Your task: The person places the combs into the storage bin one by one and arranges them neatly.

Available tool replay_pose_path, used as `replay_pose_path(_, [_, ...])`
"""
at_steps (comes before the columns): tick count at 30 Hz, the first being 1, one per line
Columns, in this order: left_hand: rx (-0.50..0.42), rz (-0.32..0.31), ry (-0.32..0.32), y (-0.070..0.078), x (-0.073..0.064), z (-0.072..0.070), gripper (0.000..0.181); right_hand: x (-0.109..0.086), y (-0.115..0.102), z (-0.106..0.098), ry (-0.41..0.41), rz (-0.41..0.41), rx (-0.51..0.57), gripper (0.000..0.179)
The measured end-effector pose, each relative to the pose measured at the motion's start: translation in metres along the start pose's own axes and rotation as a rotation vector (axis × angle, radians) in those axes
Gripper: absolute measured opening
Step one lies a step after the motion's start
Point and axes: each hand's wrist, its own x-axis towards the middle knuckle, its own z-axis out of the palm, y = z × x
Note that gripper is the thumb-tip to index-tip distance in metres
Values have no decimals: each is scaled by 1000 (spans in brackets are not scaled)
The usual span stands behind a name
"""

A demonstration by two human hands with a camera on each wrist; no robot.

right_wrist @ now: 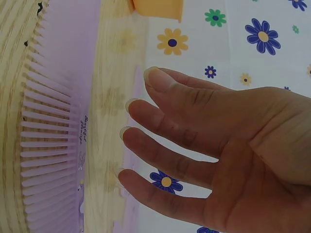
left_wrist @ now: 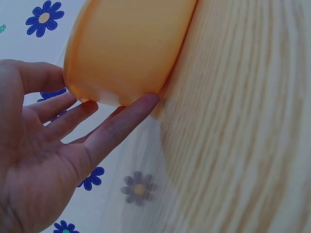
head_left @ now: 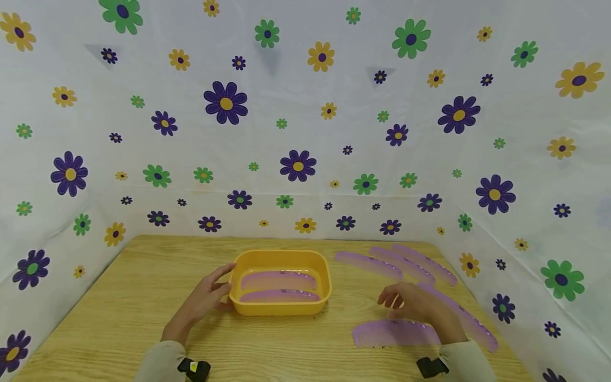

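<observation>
My left hand (head_left: 208,295) rests its fingertips against the left end of a yellow plastic tub (head_left: 281,309). In the left wrist view those fingers (left_wrist: 124,121) are fairly straight along the tub's outer wall (left_wrist: 126,53). Inside the tub lie two purple combs (head_left: 279,279), one behind the other. Holding nothing, my right hand (head_left: 415,305) hovers just behind a wide-toothed purple comb (head_left: 393,334) on the table. The right wrist view shows its loosely bent fingers (right_wrist: 165,150) apart from that comb (right_wrist: 63,97), which carries small dark lettering.
More purple combs (head_left: 369,264) lie fanned at the table's back right. Another comb (head_left: 470,323) lies along the right side, partly hidden by my right forearm. The wood-grain table (head_left: 181,260) is enclosed by white flower-patterned sheeting (head_left: 267,138) at the back and sides.
</observation>
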Motion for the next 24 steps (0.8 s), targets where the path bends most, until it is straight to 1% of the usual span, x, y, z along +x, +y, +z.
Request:
replay_pose_path(3, [-10,5,-5,0,0,0,57,-1,2,1,-2,33,-6,23])
replay_pose_path(7, [-19,6,-13,0,0,0,58,-2,7,4,-4,55,-14,23])
replay_pose_path(15, [-9,14,-19,-1,1,0,58,-2,17,10,0,35,5,21])
replay_pose_path(24, [-21,12,-10,-3,1,0,58,-2,23,14,-7,27,22,27])
